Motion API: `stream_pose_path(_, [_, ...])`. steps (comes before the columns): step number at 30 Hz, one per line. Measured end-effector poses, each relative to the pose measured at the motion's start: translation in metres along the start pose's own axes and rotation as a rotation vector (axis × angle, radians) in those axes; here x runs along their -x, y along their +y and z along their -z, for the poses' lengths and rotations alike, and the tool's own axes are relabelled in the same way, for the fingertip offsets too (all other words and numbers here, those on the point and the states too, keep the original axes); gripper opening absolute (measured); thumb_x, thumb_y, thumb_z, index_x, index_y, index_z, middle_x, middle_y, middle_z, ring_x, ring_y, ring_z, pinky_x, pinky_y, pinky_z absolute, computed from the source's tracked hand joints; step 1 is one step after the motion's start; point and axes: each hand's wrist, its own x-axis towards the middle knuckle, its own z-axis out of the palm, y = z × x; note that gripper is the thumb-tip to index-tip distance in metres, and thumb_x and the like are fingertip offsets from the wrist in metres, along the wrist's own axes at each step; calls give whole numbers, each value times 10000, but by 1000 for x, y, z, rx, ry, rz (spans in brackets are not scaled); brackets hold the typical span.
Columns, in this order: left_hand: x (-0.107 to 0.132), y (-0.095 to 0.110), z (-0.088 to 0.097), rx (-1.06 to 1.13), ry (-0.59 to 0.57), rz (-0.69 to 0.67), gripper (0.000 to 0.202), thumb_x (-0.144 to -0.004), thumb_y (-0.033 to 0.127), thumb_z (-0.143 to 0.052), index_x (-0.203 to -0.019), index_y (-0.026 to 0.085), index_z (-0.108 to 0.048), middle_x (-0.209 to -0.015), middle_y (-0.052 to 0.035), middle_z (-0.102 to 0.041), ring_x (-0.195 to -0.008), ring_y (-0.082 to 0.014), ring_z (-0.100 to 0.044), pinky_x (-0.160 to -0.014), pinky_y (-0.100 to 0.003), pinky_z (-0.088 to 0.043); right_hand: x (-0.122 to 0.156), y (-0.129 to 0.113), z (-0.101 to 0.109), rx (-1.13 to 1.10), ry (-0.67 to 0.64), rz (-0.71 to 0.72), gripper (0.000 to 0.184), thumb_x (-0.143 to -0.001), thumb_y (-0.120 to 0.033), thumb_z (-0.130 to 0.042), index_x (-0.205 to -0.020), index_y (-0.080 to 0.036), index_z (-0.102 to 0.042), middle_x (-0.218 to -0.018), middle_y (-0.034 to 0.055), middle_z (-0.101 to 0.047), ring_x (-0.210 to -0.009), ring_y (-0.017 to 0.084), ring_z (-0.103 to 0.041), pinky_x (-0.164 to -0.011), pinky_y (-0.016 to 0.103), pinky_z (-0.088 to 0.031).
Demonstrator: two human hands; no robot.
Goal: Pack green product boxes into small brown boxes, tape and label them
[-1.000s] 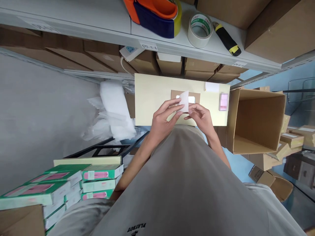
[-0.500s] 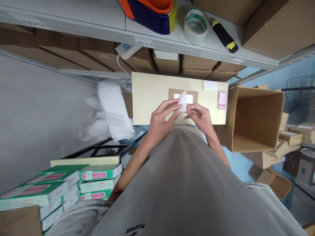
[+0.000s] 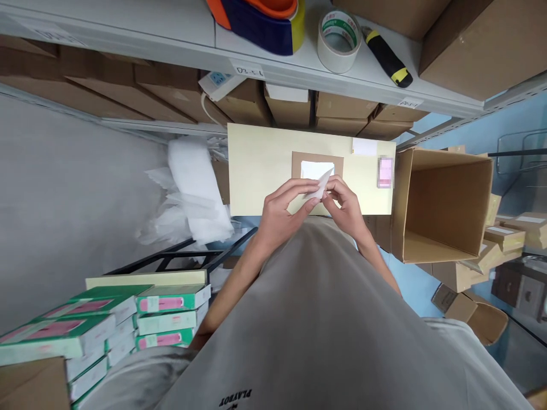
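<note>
Between both hands, above the near part of a pale yellow tabletop, is a small white sheet of paper or label, bent and tilted. My left hand pinches its left side between thumb and fingers. My right hand has thumb and fingertips closed on its lower right edge. Just beyond the fingers lies a flat brown cardboard piece with a white label on it; the hands hide its near part.
A pink card and a white slip lie at the table's right. An open carton stands beside it. Overhead, a shelf holds a tape roll, a cutter and a tape dispenser. White foam wrap is at left.
My right hand has moved slightly left and closed on the sheet's edge. The sheet has tilted over to the right, showing more of the white label beyond it.
</note>
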Motion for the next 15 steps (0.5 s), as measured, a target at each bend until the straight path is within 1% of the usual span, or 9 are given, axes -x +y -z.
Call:
stream_pose_path(4, [2,4,1,132,-17,129,312,-1111,539,-738,-1137,245,-838,-1240,-96,-870,-1190,-235,-837,-1103,-410,-680,2,0,-3,38,11,-15,252,-1148,-512,-653,-1042,-286,-689,-1129,50,-646,-1075,212,-644,-918,381,-631])
stream_pose_path(7, [3,0,3,219,-10,227,383,-1086,608,-745,-1057,232,-813,-1222,-111,-876,-1196,-250,-835,-1086,-417,-682,3,0,-6,49,20,-20,243,-1148,-493,-645,-1034,-282,-683,-1116,47,-648,-1061,207,-641,-904,370,-624])
stream_pose_path(9, [3,-8,5,292,9,281,422,-1039,648,-787,-1007,227,-796,-1201,-123,-877,-1183,-267,-832,-1062,-425,-683,3,-1,-10,63,27,-30,242,-1139,-482,-649,-1015,-277,-673,-1098,45,-650,-1047,206,-638,-894,363,-618])
stream_pose_path(11, [3,-19,6,377,40,350,439,-978,652,-847,-953,219,-783,-1169,-130,-876,-1141,-284,-828,-1024,-434,-689,3,-3,-15,76,33,-49,231,-1128,-463,-653,-995,-273,-667,-1088,45,-654,-1043,205,-636,-891,356,-612])
stream_pose_path(13, [2,-31,8,473,75,441,425,-916,612,-902,-895,210,-768,-1112,-121,-872,-1078,-290,-821,-977,-441,-700,2,-5,-22,80,34,-66,203,-1118,-427,-647,-986,-275,-669,-1092,44,-662,-1050,203,-640,-894,346,-606])
stream_pose_path(15, [2,-44,11,574,126,530,388,-869,551,-927,-852,208,-747,-1038,-95,-855,-1020,-283,-812,-934,-440,-711,0,0,-28,90,38,-76,165,-1099,-385,-636,-981,-277,-673,-1098,40,-672,-1050,198,-649,-894,337,-600])
